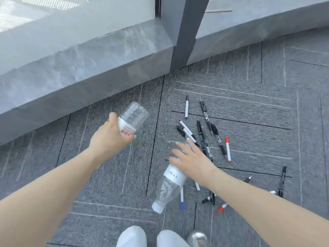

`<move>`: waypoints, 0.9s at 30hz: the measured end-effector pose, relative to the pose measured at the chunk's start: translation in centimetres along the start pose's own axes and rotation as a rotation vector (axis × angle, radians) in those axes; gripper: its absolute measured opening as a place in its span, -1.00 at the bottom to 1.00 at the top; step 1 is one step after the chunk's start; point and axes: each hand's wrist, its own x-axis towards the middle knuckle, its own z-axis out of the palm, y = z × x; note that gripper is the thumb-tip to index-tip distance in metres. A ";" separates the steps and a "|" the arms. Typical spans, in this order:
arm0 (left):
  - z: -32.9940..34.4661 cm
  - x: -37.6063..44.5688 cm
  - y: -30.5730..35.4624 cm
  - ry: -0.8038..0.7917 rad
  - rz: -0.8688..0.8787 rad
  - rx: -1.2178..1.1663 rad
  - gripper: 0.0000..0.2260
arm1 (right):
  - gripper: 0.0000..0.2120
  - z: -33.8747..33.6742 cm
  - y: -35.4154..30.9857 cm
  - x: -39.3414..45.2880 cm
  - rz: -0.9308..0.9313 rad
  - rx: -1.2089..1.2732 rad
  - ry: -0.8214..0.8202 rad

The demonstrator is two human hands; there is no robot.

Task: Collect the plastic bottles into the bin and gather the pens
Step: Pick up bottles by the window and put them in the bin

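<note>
Left hand [108, 138] grip clasping upturned bottle [132, 119], right hand [191, 157] spread over floor bottle [169, 186], cap nearest

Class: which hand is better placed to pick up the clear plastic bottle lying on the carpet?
Right. The right hand hovers open directly over the clear plastic bottle with the white cap, while the left hand already grips the red-labelled clear bottle.

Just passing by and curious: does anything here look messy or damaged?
Yes. Pens lie scattered at all angles on the carpet. The bottle on the floor lies on its side, looking crumpled. The left hand grips another bottle.
</note>
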 end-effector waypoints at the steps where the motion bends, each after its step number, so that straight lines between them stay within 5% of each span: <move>1: -0.8 -0.9 0.0 0.000 -0.013 -0.019 -0.49 | -0.08 -1.1 -0.1 -0.9 0.037 0.012 -0.001; 7: -6.5 -6.3 1.3 0.000 -0.095 -0.163 -0.53 | -0.18 -6.8 -2.1 -7.0 0.097 0.053 -0.053; 12: -11.9 -9.7 2.5 0.015 -0.123 -0.275 -0.53 | 0.01 -11.2 -3.7 -10.3 0.207 0.214 0.004; 21: -24.2 -15.7 3.8 0.079 -0.133 -0.449 -0.52 | -0.29 -21.5 -5.2 -16.0 0.373 0.568 0.148; 27: -32.4 -21.2 4.7 0.105 -0.180 -0.562 -0.50 | -0.54 -31.6 -6.3 -18.6 0.522 1.057 0.228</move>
